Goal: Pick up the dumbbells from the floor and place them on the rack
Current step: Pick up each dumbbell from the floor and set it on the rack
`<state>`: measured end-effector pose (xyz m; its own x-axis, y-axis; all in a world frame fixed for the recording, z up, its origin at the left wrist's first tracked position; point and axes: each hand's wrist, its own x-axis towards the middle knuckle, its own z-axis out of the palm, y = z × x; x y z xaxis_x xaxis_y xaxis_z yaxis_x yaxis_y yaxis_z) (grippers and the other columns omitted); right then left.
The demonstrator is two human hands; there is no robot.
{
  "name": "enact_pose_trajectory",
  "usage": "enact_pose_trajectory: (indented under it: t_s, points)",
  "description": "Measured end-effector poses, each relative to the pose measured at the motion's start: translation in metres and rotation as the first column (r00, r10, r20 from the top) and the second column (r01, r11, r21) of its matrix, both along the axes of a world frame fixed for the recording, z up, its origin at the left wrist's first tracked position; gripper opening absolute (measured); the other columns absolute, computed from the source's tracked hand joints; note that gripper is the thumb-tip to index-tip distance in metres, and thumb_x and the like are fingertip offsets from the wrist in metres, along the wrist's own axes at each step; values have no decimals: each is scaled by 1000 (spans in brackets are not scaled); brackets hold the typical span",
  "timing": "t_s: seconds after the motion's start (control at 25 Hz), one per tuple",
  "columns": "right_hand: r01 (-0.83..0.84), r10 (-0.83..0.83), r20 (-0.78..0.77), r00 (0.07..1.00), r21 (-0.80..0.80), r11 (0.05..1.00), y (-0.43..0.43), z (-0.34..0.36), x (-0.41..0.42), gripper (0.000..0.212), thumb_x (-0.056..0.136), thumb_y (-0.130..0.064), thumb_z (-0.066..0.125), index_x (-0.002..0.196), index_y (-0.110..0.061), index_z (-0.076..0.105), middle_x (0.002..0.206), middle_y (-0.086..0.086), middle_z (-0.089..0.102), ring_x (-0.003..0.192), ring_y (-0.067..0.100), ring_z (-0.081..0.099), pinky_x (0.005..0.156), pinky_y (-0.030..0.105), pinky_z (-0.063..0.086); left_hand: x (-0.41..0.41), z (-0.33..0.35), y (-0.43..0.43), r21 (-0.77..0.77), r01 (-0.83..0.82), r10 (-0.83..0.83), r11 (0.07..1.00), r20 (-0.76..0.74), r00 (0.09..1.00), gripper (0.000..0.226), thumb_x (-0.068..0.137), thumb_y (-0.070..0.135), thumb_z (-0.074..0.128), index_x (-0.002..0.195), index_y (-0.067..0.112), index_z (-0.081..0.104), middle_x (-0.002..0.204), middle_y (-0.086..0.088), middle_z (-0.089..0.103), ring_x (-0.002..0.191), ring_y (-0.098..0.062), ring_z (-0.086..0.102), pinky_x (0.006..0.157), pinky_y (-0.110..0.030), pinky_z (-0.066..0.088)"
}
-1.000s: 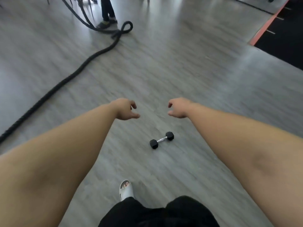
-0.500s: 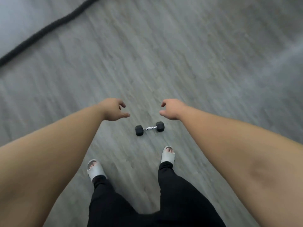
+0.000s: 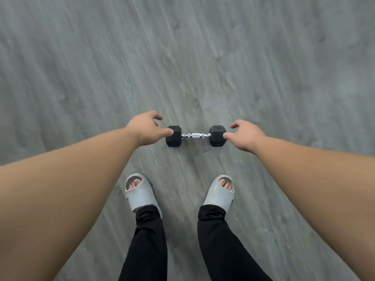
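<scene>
A small dumbbell (image 3: pixel 196 136) with two black hexagonal heads and a chrome handle lies crosswise on the grey wood-look floor (image 3: pixel 203 57), just ahead of my feet. My left hand (image 3: pixel 146 128) hovers by its left head, thumb overlapping that head in the view, fingers loosely curled and holding nothing. My right hand (image 3: pixel 246 135) hovers by the right head in the same way, thumb at the head's edge, empty. Whether either thumb touches the rubber I cannot tell. No rack is in view.
My feet in pale grey slides stand on the floor below the dumbbell, left slide (image 3: pixel 138 193) and right slide (image 3: pixel 219 192), with black trouser legs (image 3: pixel 150 244) beneath. Bare floor lies all around.
My view has tilted down and closer: the rope has left the frame. The dumbbell now lies level between my hands, which have lowered and spread to its two heads. Both feet stand side by side.
</scene>
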<state>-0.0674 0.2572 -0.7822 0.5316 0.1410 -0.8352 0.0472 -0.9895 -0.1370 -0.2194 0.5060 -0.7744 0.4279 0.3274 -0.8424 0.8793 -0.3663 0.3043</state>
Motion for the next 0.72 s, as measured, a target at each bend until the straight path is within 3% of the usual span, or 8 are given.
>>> enact_pose_trajectory:
  t_s: [0.12, 0.24, 0.36, 0.48, 0.6, 0.72]
  points:
    - [60, -60, 14, 998, 1, 998, -13, -96, 0, 54, 92, -39, 65, 141, -20, 53, 134, 11, 62, 110, 30, 60, 79, 31, 39, 0, -109, -34, -11, -139, 139, 990, -9, 990, 87, 72, 59, 82, 145, 27, 47, 138, -2, 56, 118, -22, 58, 93, -31, 45]
    - [116, -116, 11, 993, 7, 993, -19, -172, -3, 75, 88, -49, 70, 152, -24, 40, 146, 13, 49, 108, 31, 58, 81, 33, 40, 4, -193, -67, 32, -200, 200, 979, -5, 980, 101, 66, 60, 86, 149, 27, 41, 145, -4, 43, 126, -28, 51, 100, -39, 47]
    - [209, -207, -49, 977, 50, 977, -24, -215, -7, 90, 79, -54, 80, 153, -26, 36, 135, 6, 57, 102, 26, 59, 78, 36, 49, 4, -237, -71, 81, -232, 234, 969, -8, 972, 102, 63, 48, 92, 148, 28, 39, 143, -6, 38, 120, -29, 53, 93, -36, 49]
    - [296, -294, -34, 955, 89, 951, -25, -237, -14, 94, 70, -54, 86, 148, -26, 42, 122, -2, 62, 100, 23, 61, 67, 29, 49, -3, -255, -66, 104, -224, 220, 969, 47, 974, 85, 64, 35, 92, 137, 28, 49, 129, -6, 48, 104, -27, 59, 85, -37, 55]
    - [315, -316, 9, 949, 63, 947, -17, -225, -24, 96, 64, -52, 88, 146, -24, 45, 123, 3, 63, 101, 24, 63, 59, 29, 45, -11, -243, -64, 102, -246, 237, 964, 97, 967, 71, 64, 28, 90, 125, 28, 54, 119, -5, 47, 95, -26, 59, 67, -33, 54]
    - [340, -340, -14, 940, 39, 940, 3, -184, -40, 96, 62, -50, 89, 142, -22, 45, 124, 7, 61, 103, 29, 65, 67, 37, 58, -28, -200, -43, 99, -253, 244, 962, 100, 965, 67, 61, 28, 91, 118, 30, 56, 116, -3, 49, 92, -24, 58, 58, -26, 50]
